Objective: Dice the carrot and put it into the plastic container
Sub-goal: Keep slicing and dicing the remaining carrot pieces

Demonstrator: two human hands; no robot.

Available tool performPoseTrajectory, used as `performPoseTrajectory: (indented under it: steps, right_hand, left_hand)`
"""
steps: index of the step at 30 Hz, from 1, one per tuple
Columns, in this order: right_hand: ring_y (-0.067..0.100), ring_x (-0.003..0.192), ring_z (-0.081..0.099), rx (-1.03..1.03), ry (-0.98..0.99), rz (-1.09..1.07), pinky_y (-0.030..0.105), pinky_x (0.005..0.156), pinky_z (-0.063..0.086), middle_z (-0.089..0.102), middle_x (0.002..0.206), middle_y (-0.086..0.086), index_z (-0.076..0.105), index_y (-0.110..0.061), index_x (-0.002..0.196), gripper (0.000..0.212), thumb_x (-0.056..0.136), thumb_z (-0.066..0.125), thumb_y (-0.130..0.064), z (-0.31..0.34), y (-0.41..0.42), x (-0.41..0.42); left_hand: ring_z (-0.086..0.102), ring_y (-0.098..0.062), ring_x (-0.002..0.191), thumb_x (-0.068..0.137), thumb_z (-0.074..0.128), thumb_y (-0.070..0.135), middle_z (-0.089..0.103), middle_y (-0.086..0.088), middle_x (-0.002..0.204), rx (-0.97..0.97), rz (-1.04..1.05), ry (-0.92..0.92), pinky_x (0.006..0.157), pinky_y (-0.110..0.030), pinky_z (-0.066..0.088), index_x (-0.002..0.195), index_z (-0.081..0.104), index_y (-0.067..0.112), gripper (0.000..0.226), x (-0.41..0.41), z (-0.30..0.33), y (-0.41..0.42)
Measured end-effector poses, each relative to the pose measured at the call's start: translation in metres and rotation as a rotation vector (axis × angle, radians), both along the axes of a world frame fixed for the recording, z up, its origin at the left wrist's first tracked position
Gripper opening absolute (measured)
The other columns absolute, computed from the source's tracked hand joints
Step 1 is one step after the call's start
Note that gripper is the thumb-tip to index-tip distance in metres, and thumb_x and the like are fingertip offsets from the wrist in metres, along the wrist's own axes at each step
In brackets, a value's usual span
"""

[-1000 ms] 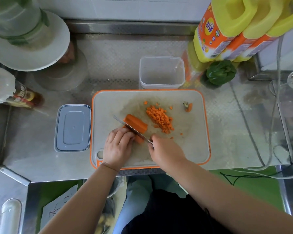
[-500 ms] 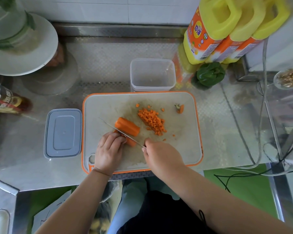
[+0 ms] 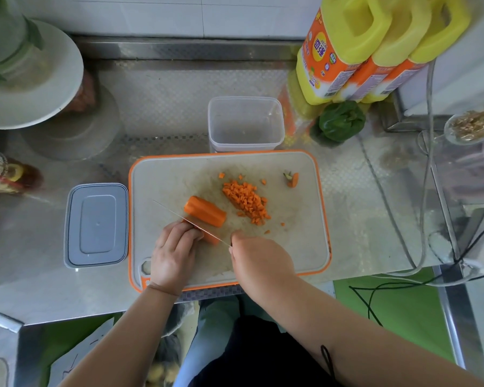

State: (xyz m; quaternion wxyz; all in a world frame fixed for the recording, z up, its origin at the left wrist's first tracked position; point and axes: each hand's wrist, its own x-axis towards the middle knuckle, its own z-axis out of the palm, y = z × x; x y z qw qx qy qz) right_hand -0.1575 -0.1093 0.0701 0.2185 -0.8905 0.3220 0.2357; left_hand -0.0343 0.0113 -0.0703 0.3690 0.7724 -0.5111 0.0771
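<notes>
With the left hand [image 3: 173,255] clamped on a carrot piece [image 3: 210,237] on the cutting board [image 3: 296,247] and the right hand's [image 3: 260,258] grip closed round the knife [image 3: 190,219], the blade runs beside the fingertips [image 3: 192,229], so a slip risks a cut.

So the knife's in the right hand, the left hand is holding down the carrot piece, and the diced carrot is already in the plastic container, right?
Not quite. The head view shows the plastic container empty; the diced carrot lies in a pile on the cutting board. The rest holds: the right hand holds the knife and the left hand steadies a carrot piece.
</notes>
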Motion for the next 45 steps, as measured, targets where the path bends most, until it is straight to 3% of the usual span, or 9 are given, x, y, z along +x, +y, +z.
performPoseTrajectory:
  steps: [3, 6, 9, 16, 21, 25, 33, 37, 45]
  right_hand:
    - [0.024, 0.064, 0.043, 0.011, 0.033, 0.014, 0.026, 0.044, 0.021, 0.031, 0.063, -0.001, 0.048, -0.007, 0.110, 0.026, 0.087, 0.050, 0.005, 0.006, 0.000, 0.006]
    - [0.026, 0.070, 0.045, 0.034, 0.060, -0.003, 0.029, 0.054, 0.034, 0.031, 0.064, 0.000, 0.048, -0.005, 0.115, 0.037, 0.081, 0.050, 0.011, 0.009, 0.000, 0.013]
    - [0.026, 0.072, 0.045, 0.049, 0.080, -0.019, 0.033, 0.062, 0.038, 0.031, 0.064, 0.001, 0.048, -0.005, 0.117, 0.038, 0.082, 0.050, 0.010, 0.006, -0.001, 0.018]
    - [0.030, 0.079, 0.055, 0.080, 0.135, -0.035, 0.034, 0.063, 0.040, 0.047, 0.078, 0.007, 0.048, -0.004, 0.118, 0.039, 0.082, 0.053, 0.010, 0.000, 0.000, 0.023]
    - [0.031, 0.093, 0.062, 0.084, 0.152, -0.019, 0.033, 0.065, 0.041, 0.062, 0.106, 0.012, 0.048, -0.002, 0.121, 0.035, 0.087, 0.051, 0.006, -0.005, -0.003, 0.033]
    - [0.032, 0.102, 0.061, 0.085, 0.218, -0.028, 0.037, 0.080, 0.050, 0.061, 0.113, 0.014, 0.050, -0.003, 0.121, 0.032, 0.089, 0.052, 0.000, -0.015, -0.004, 0.045]
    - [0.031, 0.092, 0.064, 0.056, 0.117, -0.025, 0.034, 0.068, 0.046, 0.063, 0.103, 0.013, 0.050, -0.002, 0.119, 0.029, 0.090, 0.049, 0.003, -0.038, 0.000, 0.031]
    - [0.032, 0.093, 0.063, 0.069, 0.114, -0.030, 0.034, 0.068, 0.045, 0.064, 0.104, 0.013, 0.047, -0.002, 0.124, 0.034, 0.090, 0.050, 0.004, -0.044, -0.001, 0.024]
    - [0.033, 0.092, 0.064, 0.051, 0.094, -0.069, 0.037, 0.074, 0.052, 0.064, 0.102, 0.013, 0.054, -0.004, 0.115, 0.026, 0.089, 0.052, 0.003, -0.053, 0.003, 0.033]
  left_hand:
    - [0.055, -0.031, 0.094, 0.087, 0.056, -0.005, 0.059, -0.008, 0.099, 0.000, 0.007, -0.006, 0.097, -0.026, 0.040, 0.098, 0.058, 0.012, 0.020, 0.000, 0.001, 0.000]
    - [0.055, -0.031, 0.093, 0.089, 0.054, -0.004, 0.057, -0.007, 0.101, 0.001, -0.004, -0.009, 0.095, -0.028, 0.041, 0.099, 0.059, 0.011, 0.018, 0.000, 0.001, 0.000]
    - [0.056, -0.031, 0.094, 0.085, 0.059, -0.008, 0.056, -0.006, 0.102, 0.002, -0.010, -0.011, 0.093, -0.032, 0.044, 0.099, 0.059, 0.011, 0.023, 0.001, 0.001, 0.000]
    - [0.056, -0.031, 0.095, 0.078, 0.064, -0.014, 0.055, -0.005, 0.104, 0.020, -0.017, -0.002, 0.092, -0.034, 0.046, 0.100, 0.059, 0.012, 0.034, 0.001, 0.002, 0.000]
    - [0.055, -0.031, 0.094, 0.077, 0.065, -0.013, 0.055, -0.004, 0.104, 0.029, -0.016, 0.003, 0.089, -0.037, 0.048, 0.100, 0.058, 0.012, 0.035, 0.000, 0.003, -0.001]
    - [0.055, -0.032, 0.095, 0.078, 0.064, -0.012, 0.057, -0.007, 0.101, 0.032, -0.016, -0.009, 0.088, -0.038, 0.048, 0.100, 0.058, 0.012, 0.032, 0.000, 0.003, -0.002]
    - [0.055, -0.032, 0.094, 0.093, 0.048, -0.003, 0.058, -0.010, 0.099, 0.052, 0.001, -0.024, 0.087, -0.037, 0.048, 0.100, 0.057, 0.011, 0.018, -0.001, 0.003, -0.001]
    - [0.055, -0.031, 0.095, 0.102, 0.036, 0.006, 0.056, -0.009, 0.100, 0.049, -0.007, -0.017, 0.088, -0.037, 0.048, 0.100, 0.058, 0.010, 0.022, -0.001, 0.005, 0.000]
    - [0.053, -0.032, 0.095, 0.097, 0.044, 0.002, 0.057, -0.012, 0.099, 0.060, 0.006, -0.025, 0.090, -0.037, 0.046, 0.099, 0.060, 0.006, 0.017, -0.001, 0.000, 0.000]
